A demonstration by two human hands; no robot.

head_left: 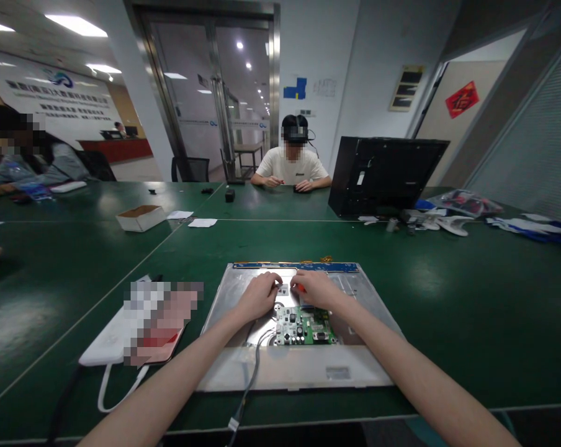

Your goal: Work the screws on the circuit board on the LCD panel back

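Observation:
A silver display panel [290, 371] lies back side up on the table in front of me. A green circuit board [303, 326] sits on its middle, and a grey cable [256, 366] runs from the board's left side over the near edge. Beyond the board, my left hand [262, 295] rests over the panel with its fingers curled; anything between the fingertips is too small to make out. Just to its right, my right hand [316, 288] has its fingers closed around a small orange-red object [300, 287], mostly hidden by the hand. Along the panel's far edge runs a blue circuit strip [295, 267].
Left of the panel lie a white power bank [106, 338] and a phone [166, 354] joined by a white cable. Farther off stand an open cardboard box [141, 219] and a black monitor [387, 174]. One person [292, 164] sits across the table; others are at the left.

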